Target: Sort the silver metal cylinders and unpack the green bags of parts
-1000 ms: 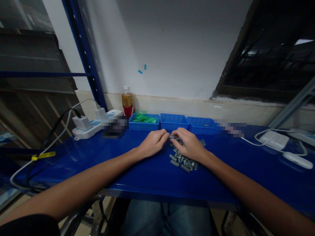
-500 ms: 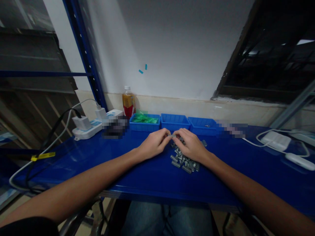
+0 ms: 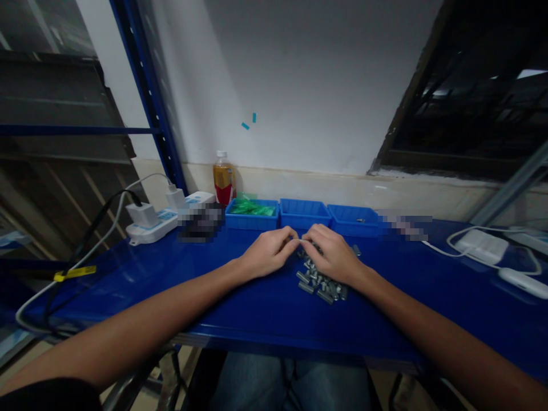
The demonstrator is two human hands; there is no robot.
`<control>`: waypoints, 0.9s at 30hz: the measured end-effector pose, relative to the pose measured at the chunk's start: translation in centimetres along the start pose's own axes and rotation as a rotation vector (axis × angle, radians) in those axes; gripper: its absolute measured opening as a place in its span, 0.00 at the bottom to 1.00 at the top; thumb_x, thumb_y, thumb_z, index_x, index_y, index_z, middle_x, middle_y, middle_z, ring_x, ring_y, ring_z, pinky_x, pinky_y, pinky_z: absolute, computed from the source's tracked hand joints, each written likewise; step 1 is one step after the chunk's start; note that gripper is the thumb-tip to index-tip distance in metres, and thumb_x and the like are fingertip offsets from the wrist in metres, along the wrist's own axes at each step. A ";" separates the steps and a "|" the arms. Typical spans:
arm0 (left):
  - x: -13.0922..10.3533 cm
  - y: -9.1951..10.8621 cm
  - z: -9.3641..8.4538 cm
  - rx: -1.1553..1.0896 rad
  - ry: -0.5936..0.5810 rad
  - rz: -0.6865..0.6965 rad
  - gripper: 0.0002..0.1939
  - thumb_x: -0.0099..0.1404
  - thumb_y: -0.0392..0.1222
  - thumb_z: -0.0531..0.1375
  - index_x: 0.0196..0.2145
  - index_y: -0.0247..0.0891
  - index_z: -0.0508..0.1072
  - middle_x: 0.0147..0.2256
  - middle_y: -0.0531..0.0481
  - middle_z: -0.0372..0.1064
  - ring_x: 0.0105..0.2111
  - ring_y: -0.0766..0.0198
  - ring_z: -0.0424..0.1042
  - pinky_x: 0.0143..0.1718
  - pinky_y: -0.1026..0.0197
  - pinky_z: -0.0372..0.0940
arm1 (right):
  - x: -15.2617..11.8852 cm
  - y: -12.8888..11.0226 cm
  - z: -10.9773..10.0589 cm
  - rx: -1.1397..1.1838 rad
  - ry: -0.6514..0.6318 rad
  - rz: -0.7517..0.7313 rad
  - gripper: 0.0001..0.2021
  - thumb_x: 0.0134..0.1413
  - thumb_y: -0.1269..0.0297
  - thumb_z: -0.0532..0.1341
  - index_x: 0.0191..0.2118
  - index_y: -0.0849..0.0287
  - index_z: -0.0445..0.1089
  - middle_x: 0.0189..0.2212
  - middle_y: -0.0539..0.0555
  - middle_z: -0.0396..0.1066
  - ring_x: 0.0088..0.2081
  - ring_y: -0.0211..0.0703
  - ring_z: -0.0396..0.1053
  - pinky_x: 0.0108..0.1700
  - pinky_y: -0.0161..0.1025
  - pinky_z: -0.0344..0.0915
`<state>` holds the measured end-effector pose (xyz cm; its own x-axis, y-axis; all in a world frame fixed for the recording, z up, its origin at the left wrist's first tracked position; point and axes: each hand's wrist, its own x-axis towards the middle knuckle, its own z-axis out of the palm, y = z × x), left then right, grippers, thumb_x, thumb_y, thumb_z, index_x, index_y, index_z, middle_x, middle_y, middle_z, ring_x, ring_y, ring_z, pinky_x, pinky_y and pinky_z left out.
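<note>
At the frame's centre, my left hand [image 3: 269, 252] and right hand [image 3: 333, 252] pinch a small silvery metal piece [image 3: 301, 240] between them, beside a loose pile of grey metal parts [image 3: 324, 286].

A small piece [image 3: 301, 241] is held by the left hand [image 3: 269, 252] and the right hand [image 3: 333, 254] (metal parts [image 3: 324, 283] are heaped under the latter) above the blue desk [image 3: 244, 308].
</note>
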<state>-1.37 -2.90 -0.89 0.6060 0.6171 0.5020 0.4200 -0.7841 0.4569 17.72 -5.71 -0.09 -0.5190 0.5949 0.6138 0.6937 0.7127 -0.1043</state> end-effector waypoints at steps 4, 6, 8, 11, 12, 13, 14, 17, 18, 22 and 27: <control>-0.1 0.1 0.1 0.003 -0.006 -0.003 0.11 0.67 0.46 0.51 0.42 0.37 0.64 0.26 0.54 0.65 0.24 0.67 0.64 0.27 0.66 0.57 | 0.0 0.3 0.3 -0.001 0.006 0.009 0.11 0.63 0.67 0.49 0.30 0.60 0.63 0.28 0.55 0.65 0.33 0.43 0.62 0.37 0.40 0.59; -0.1 0.1 0.0 0.024 -0.019 0.011 0.10 0.67 0.45 0.51 0.41 0.37 0.65 0.27 0.54 0.66 0.25 0.67 0.65 0.28 0.66 0.57 | 0.0 0.3 0.4 0.000 0.005 0.011 0.11 0.63 0.66 0.49 0.30 0.60 0.63 0.28 0.54 0.65 0.33 0.43 0.62 0.37 0.40 0.59; -0.1 0.2 -0.2 0.055 -0.019 0.020 0.10 0.68 0.45 0.49 0.39 0.37 0.65 0.28 0.52 0.67 0.26 0.67 0.65 0.28 0.65 0.58 | 0.0 0.4 0.4 0.008 0.002 0.012 0.11 0.63 0.66 0.49 0.30 0.60 0.63 0.28 0.54 0.65 0.33 0.43 0.62 0.37 0.40 0.59; -0.1 0.2 -0.3 0.089 -0.003 0.019 0.11 0.69 0.44 0.48 0.38 0.37 0.65 0.31 0.50 0.69 0.28 0.65 0.67 0.30 0.65 0.59 | 0.0 0.5 0.3 0.028 0.015 0.017 0.07 0.61 0.64 0.52 0.36 0.60 0.64 0.30 0.54 0.65 0.34 0.44 0.63 0.38 0.41 0.60; -0.1 0.2 -0.3 0.096 -0.001 0.016 0.11 0.69 0.44 0.47 0.38 0.37 0.65 0.31 0.50 0.69 0.29 0.65 0.67 0.31 0.64 0.59 | -0.1 0.4 0.3 0.032 0.020 0.015 0.06 0.60 0.64 0.54 0.39 0.60 0.64 0.31 0.54 0.66 0.35 0.44 0.64 0.38 0.41 0.60; -0.1 0.2 -0.3 0.104 -0.002 0.011 0.11 0.70 0.44 0.47 0.38 0.37 0.65 0.32 0.50 0.69 0.30 0.65 0.68 0.31 0.64 0.59 | -0.1 0.4 0.2 0.034 0.023 0.009 0.07 0.59 0.64 0.55 0.40 0.60 0.63 0.32 0.54 0.66 0.35 0.44 0.64 0.39 0.41 0.60; -0.1 0.2 -0.3 0.116 -0.007 0.006 0.11 0.70 0.44 0.46 0.37 0.37 0.65 0.32 0.50 0.69 0.30 0.64 0.68 0.31 0.64 0.59 | -0.1 0.4 0.2 0.034 0.023 -0.001 0.07 0.59 0.64 0.56 0.41 0.60 0.63 0.32 0.55 0.66 0.36 0.45 0.64 0.39 0.41 0.61; 0.1 0.2 -0.3 0.182 -0.042 0.004 0.14 0.71 0.44 0.44 0.35 0.37 0.65 0.31 0.49 0.69 0.31 0.64 0.69 0.32 0.64 0.60 | 0.0 0.3 0.1 0.019 0.008 -0.022 0.04 0.59 0.67 0.55 0.39 0.60 0.63 0.32 0.55 0.66 0.36 0.45 0.64 0.39 0.40 0.60; 0.3 0.2 -0.6 0.213 -0.069 0.010 0.15 0.71 0.44 0.43 0.35 0.37 0.66 0.31 0.49 0.70 0.31 0.64 0.69 0.33 0.64 0.60 | 0.0 0.2 0.1 0.009 0.001 -0.023 0.04 0.59 0.67 0.54 0.38 0.60 0.63 0.32 0.55 0.66 0.36 0.45 0.64 0.38 0.40 0.60; 0.1 -0.2 -3.1 0.341 -0.251 0.033 0.17 0.69 0.49 0.47 0.35 0.38 0.69 0.33 0.48 0.71 0.32 0.62 0.69 0.34 0.63 0.60 | -0.1 0.3 0.2 -0.032 -0.023 -0.002 0.03 0.58 0.67 0.55 0.36 0.60 0.64 0.30 0.55 0.65 0.35 0.44 0.63 0.37 0.40 0.58; -4.6 -3.5 -8.0 0.670 -0.004 -0.425 0.24 0.67 0.57 0.43 0.38 0.36 0.69 0.36 0.44 0.69 0.35 0.56 0.69 0.38 0.58 0.62 | 0.1 0.3 0.3 -0.029 -0.021 0.015 0.04 0.58 0.67 0.54 0.35 0.61 0.65 0.30 0.54 0.65 0.34 0.42 0.61 0.36 0.39 0.57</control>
<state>-11.05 -2.51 1.10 0.3042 0.8733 0.3806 0.9323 -0.3549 0.0693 17.74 -5.37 -0.32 -0.5188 0.6131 0.5958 0.7152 0.6930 -0.0905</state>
